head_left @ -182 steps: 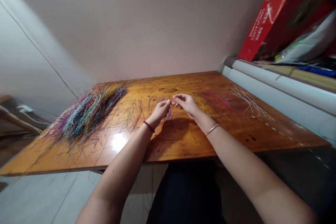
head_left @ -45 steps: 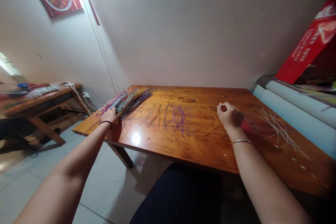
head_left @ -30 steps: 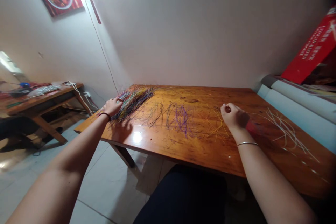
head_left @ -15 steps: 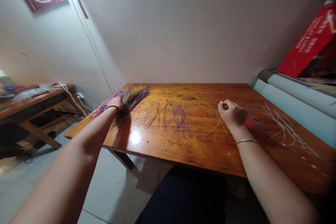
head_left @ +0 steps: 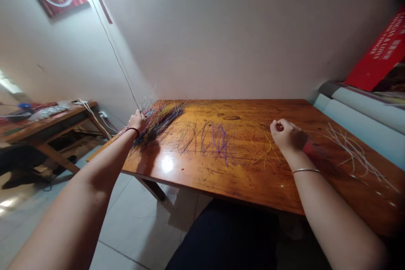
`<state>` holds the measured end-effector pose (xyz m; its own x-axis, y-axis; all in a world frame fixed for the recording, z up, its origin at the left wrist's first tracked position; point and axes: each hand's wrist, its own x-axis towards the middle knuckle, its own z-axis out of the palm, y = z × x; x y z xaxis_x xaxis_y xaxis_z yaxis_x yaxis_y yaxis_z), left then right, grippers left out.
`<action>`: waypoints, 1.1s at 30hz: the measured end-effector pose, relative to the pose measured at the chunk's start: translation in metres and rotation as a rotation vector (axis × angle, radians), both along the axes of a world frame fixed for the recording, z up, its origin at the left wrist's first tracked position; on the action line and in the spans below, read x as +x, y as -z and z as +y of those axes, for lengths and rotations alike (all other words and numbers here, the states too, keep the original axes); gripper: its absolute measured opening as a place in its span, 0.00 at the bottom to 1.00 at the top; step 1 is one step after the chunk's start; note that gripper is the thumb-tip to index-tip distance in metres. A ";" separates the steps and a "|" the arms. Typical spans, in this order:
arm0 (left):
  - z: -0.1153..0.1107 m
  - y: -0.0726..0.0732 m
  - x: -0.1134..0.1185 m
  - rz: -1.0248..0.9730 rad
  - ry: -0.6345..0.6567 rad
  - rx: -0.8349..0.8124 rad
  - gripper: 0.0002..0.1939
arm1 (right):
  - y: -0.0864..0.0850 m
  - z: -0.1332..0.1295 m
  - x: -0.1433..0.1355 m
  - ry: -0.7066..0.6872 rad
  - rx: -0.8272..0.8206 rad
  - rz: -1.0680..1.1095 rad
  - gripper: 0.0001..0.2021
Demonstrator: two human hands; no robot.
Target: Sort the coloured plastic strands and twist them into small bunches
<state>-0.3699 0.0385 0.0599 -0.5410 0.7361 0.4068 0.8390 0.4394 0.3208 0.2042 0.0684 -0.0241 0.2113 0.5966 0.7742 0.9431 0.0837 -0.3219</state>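
Note:
A thick pile of multicoloured thin wires lies at the left end of the wooden table. My left hand is closed on some wires at the pile's left side, and their pale ends stick up above it. My right hand is curled over the right part of the table, and a thin pale wire runs from it to the right. Between the hands lie loose dark wires, purple wires and yellow-orange wires. White wires are spread right of my right hand.
Pale rolled or folded sheets and a red box border the table's right side. A second wooden table with plastic bags and cables stands at the left. The wall rises behind.
My left hand has lifted slightly and moved left, and wires now stand up above it. The view has shifted a little left; my right hand keeps its curled shape.

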 end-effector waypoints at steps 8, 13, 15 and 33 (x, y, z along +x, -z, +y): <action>-0.010 -0.018 -0.009 -0.294 0.159 0.214 0.13 | -0.002 -0.002 -0.003 -0.029 0.003 0.052 0.14; -0.014 -0.022 -0.006 -0.302 0.162 0.253 0.11 | -0.002 -0.002 -0.002 -0.024 0.010 0.036 0.14; -0.015 -0.026 -0.004 -0.272 0.144 0.289 0.10 | -0.001 -0.002 -0.002 -0.028 0.014 0.020 0.13; -0.046 -0.129 0.035 0.012 0.121 0.915 0.08 | -0.006 -0.006 -0.004 -0.021 0.021 -0.050 0.15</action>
